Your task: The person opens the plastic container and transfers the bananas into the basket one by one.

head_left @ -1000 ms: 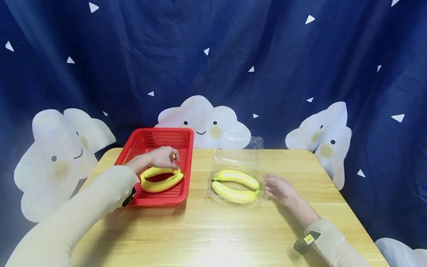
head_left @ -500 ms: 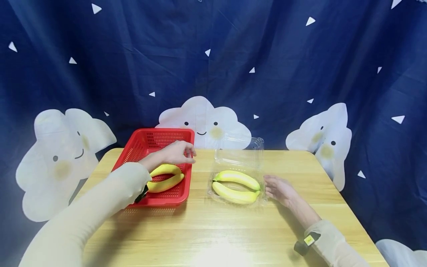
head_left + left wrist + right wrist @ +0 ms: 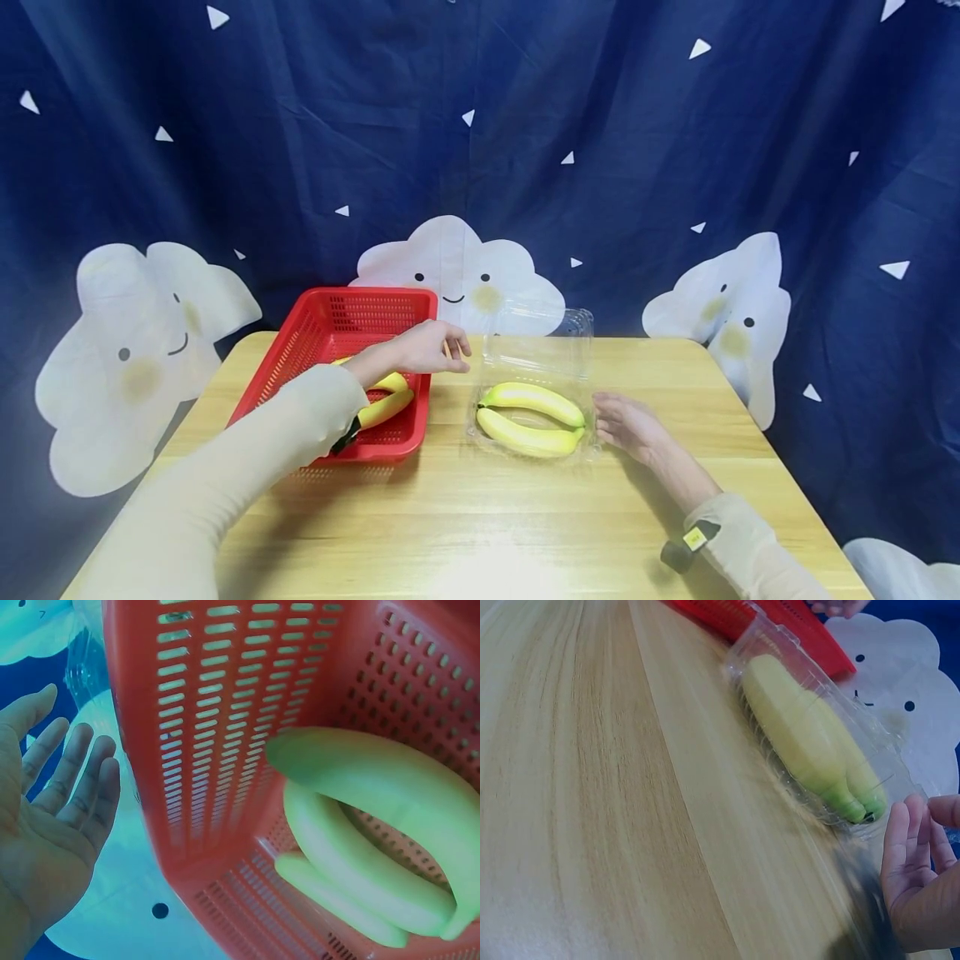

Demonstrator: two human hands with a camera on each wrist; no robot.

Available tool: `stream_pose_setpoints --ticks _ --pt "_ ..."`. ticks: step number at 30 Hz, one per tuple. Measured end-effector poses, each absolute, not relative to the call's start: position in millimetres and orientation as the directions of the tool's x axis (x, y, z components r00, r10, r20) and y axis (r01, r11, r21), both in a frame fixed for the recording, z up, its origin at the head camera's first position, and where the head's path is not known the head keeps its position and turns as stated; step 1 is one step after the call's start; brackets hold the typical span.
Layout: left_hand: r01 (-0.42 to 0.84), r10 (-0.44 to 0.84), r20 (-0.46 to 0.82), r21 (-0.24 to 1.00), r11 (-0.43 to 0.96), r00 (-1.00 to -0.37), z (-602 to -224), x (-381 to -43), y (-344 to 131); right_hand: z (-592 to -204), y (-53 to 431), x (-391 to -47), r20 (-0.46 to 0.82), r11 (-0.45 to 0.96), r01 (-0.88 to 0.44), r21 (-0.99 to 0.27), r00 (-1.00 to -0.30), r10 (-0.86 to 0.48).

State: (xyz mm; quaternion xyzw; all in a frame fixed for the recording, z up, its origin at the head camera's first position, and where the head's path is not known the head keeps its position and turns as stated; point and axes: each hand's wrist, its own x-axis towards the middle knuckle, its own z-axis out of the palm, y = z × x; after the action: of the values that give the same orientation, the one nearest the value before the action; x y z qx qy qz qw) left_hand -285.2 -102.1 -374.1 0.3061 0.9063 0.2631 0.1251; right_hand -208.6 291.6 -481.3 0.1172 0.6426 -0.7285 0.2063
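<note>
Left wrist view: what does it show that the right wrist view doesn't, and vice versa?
Only the left wrist view: three curved yellow bananas inside the red perforated plastic basket. Only the right wrist view: the right hand, and two yellow, green-tipped bananas in a clear plastic container. Both: the basket, the left hand, partly cut off at the right wrist view's top edge, and the blue curtain with white clouds.

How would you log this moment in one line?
left hand: empty, near basket | right hand: beside box, contact unclear | box: lid up, two bananas inside | basket: three bananas visible
</note>
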Motion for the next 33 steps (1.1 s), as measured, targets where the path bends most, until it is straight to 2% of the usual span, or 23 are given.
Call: stream_pose_setpoints --ticks 33 --pt "0.541 0.750 -0.140 0.609 0.580 -0.646 -393 -276 -38 -483 294 -209 -0.421 -0.121 0.445 -0.887 -0.889 -0.183"
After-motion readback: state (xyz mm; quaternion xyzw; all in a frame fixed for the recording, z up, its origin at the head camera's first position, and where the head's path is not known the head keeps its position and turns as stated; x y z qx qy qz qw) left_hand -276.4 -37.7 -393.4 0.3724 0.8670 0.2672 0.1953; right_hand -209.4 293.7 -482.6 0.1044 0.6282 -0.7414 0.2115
